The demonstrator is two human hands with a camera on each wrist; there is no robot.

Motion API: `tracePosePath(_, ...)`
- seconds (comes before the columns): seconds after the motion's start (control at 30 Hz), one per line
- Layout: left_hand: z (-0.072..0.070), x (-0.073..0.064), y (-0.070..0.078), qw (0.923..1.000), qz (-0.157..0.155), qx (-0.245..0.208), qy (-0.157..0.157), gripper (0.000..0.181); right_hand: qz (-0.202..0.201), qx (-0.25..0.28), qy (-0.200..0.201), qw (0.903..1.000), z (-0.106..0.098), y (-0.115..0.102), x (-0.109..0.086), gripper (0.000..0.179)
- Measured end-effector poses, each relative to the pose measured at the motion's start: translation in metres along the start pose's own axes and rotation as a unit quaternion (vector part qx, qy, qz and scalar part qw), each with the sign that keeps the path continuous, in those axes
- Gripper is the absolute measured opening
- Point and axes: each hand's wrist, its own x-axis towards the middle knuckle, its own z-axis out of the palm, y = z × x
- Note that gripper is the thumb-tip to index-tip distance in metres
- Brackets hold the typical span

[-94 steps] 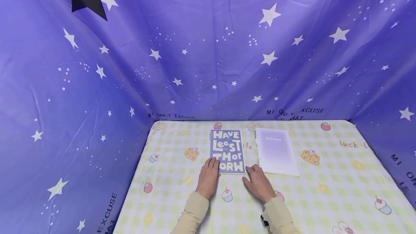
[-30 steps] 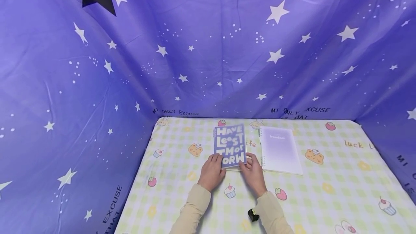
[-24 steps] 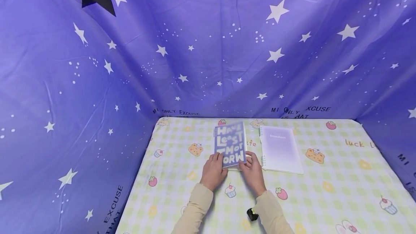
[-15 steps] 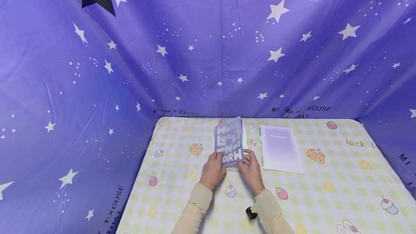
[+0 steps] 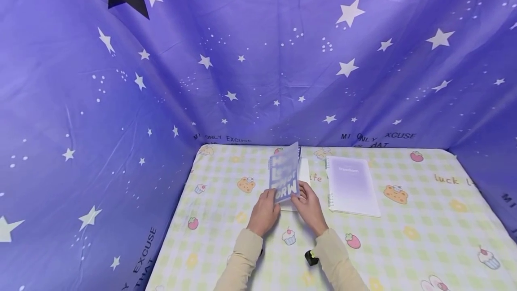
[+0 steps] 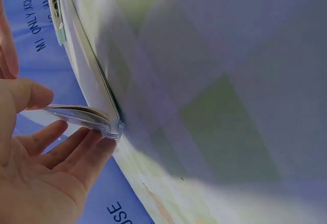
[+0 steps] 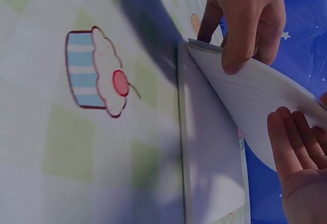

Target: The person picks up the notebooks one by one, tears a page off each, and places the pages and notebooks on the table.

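Observation:
A purple spiral notebook with big white lettering lies half opened on the table. Its front cover and a bundle of pages stand tilted up toward the left, baring white paper below. At the spine side, my left hand grips the lower left edge, thumb on one face and fingers on the other. My right hand holds the raised part by its lower right corner. Its thumb lies on the cover, and its fingers rest against the pages behind. The right thumb is mostly hidden in the right wrist view.
A pale lilac spiral notebook marked "freedom" lies flat and closed to the right. Under both is a green checked tablecloth with printed cartoons. Purple starry curtains rise around the table's back and sides.
The purple notebook lay flat and closed at first. My right hand has come onto its right edge and lifted cover and pages, tilting them leftward. My left hand stays by the spine.

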Motion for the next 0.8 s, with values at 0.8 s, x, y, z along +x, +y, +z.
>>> tracePosePath(0.8,-0.023,-0.002,-0.003,0.9990,0.019,-0.039,0.013,0.050,-0.054,0.022,-0.069,0.9959,0.022,-0.009,0.009,0.057)
